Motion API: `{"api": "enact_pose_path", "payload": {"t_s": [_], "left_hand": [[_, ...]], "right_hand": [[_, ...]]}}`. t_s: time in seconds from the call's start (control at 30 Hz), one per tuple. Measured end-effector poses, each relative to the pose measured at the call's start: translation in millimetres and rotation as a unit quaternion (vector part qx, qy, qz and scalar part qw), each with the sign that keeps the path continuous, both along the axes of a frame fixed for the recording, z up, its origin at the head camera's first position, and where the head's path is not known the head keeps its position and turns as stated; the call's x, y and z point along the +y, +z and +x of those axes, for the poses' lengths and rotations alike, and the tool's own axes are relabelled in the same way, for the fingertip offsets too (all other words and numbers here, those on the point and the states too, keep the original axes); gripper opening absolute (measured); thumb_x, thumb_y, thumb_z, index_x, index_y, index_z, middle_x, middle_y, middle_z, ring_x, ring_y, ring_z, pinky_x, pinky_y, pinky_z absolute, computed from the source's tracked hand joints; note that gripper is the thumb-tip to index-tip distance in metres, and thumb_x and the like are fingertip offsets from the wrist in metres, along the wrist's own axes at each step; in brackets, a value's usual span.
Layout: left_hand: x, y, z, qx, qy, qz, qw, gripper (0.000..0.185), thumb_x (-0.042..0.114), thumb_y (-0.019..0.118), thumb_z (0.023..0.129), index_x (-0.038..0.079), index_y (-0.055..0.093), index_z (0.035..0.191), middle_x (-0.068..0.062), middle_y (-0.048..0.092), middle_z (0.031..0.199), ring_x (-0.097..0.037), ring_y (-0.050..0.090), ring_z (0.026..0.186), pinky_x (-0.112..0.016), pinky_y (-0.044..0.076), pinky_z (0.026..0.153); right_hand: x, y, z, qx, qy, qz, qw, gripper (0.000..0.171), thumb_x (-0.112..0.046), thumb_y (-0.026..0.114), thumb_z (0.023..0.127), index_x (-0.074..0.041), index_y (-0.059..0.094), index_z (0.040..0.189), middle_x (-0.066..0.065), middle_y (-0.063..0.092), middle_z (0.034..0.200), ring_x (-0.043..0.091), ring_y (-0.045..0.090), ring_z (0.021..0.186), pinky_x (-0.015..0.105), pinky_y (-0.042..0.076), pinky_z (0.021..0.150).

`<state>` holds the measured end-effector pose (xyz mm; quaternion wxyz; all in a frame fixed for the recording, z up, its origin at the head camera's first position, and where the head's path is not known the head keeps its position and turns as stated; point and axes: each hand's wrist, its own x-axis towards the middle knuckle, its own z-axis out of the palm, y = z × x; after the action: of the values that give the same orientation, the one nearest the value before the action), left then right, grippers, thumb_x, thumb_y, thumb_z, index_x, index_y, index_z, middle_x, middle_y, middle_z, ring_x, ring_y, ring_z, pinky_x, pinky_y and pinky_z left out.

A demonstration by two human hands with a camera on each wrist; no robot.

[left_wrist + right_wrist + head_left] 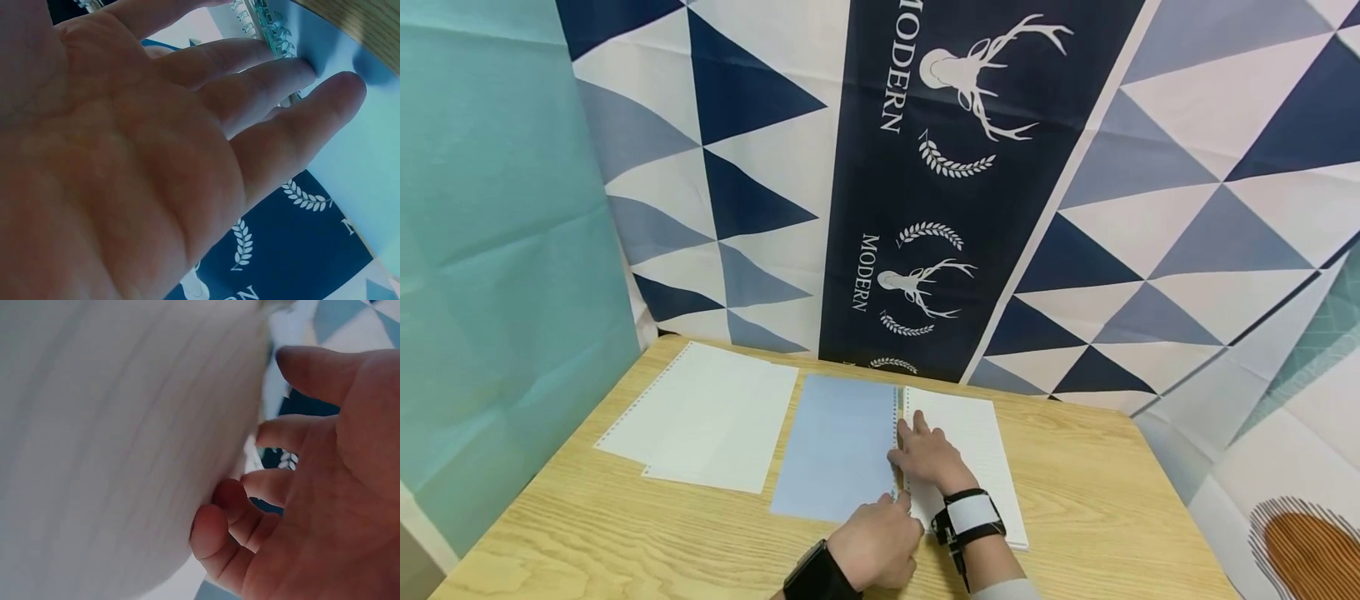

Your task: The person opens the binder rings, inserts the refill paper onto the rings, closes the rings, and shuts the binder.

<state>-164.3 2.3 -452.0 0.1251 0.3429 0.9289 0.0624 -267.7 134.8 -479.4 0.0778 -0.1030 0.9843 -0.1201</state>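
Observation:
An open spiral notebook lies on the wooden table [1097, 500], its blue cover [838, 446] to the left and its white lined page [977, 450] to the right of the wire spiral [897, 433]. My right hand [925, 454] rests on the lined page beside the spiral; the right wrist view shows the hand [312, 506] with bent fingers against the page [112, 437]. Close to me, my left hand [880, 542] sits at the spiral's near end. In the left wrist view the left hand [187, 156] has straight fingers touching the blue cover [369, 144] beside the spiral [269, 28].
Loose punched white sheets [707, 425] lie in a stack left of the notebook. A patterned blue and white cloth [925, 167] hangs right behind the table, and a teal sheet [490, 250] closes off the left side.

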Motion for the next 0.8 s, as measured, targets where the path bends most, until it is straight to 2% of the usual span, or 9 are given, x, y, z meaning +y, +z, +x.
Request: {"api": "enact_pose_path", "payload": {"t_s": [0.17, 0.37, 0.53, 0.63, 0.73, 0.8], "left_hand": [[-1, -0.2, 0.4, 0.011, -0.004, -0.001, 0.9999, 0.014, 0.034, 0.068, 0.096, 0.023, 0.076, 0.1, -0.003, 0.063, 0.137, -0.028, 0.063, 0.122, -0.037, 0.059, 0.085], [-4, 2.0, 0.9, -0.002, -0.015, -0.004, 0.9999, 0.027, 0.04, 0.062, 0.101, 0.024, 0.071, 0.12, -0.003, 0.059, 0.142, -0.024, 0.054, 0.138, -0.035, 0.053, 0.102], [-7, 4.5, -0.1, -0.023, -0.013, 0.005, 0.9996, 0.028, 0.039, 0.061, 0.101, 0.026, 0.07, 0.125, -0.003, 0.055, 0.149, -0.026, 0.052, 0.14, -0.036, 0.054, 0.101], [-12, 6.4, -2.7, -0.04, -0.024, 0.023, 0.9986, 0.031, 0.038, 0.061, 0.102, 0.026, 0.068, 0.129, -0.002, 0.055, 0.15, -0.024, 0.053, 0.139, -0.035, 0.053, 0.101], [-18, 8.9, -8.9, -0.056, -0.042, 0.055, 0.996, 0.023, 0.035, 0.063, 0.101, 0.024, 0.069, 0.121, 0.001, 0.065, 0.132, -0.015, 0.062, 0.126, -0.03, 0.053, 0.093], [-24, 11.9, -13.2, -0.079, -0.04, 0.078, 0.993, 0.026, 0.033, 0.062, 0.102, 0.024, 0.068, 0.125, 0.003, 0.066, 0.13, -0.012, 0.061, 0.125, -0.028, 0.052, 0.096]], "right_hand": [[2, 0.7, 14.8, -0.007, 0.006, -0.055, 0.998, 0.056, -0.033, 0.059, 0.096, -0.007, 0.055, 0.145, 0.03, 0.034, 0.16, 0.064, 0.039, 0.136, 0.072, 0.045, 0.099], [4, 2.9, 30.2, -0.003, 0.011, -0.09, 0.996, 0.051, -0.03, 0.059, 0.095, -0.006, 0.06, 0.141, 0.031, 0.038, 0.158, 0.066, 0.038, 0.135, 0.073, 0.042, 0.101], [6, 5.2, 35.1, 0.0, 0.007, -0.123, 0.992, 0.047, -0.027, 0.061, 0.096, -0.006, 0.063, 0.138, 0.031, 0.041, 0.156, 0.066, 0.037, 0.136, 0.073, 0.041, 0.102], [10, 6.1, 36.1, -0.011, 0.0, -0.151, 0.988, 0.044, -0.028, 0.061, 0.098, -0.007, 0.063, 0.137, 0.031, 0.041, 0.156, 0.067, 0.035, 0.137, 0.074, 0.038, 0.104], [16, 8.9, 35.9, -0.031, -0.016, -0.19, 0.981, 0.045, -0.027, 0.06, 0.1, -0.005, 0.061, 0.139, 0.031, 0.042, 0.155, 0.062, 0.036, 0.14, 0.072, 0.036, 0.108], [20, 12.2, 35.3, -0.047, -0.037, -0.214, 0.975, 0.047, -0.028, 0.058, 0.102, -0.003, 0.058, 0.141, 0.03, 0.046, 0.153, 0.055, 0.046, 0.137, 0.067, 0.042, 0.107]]}}
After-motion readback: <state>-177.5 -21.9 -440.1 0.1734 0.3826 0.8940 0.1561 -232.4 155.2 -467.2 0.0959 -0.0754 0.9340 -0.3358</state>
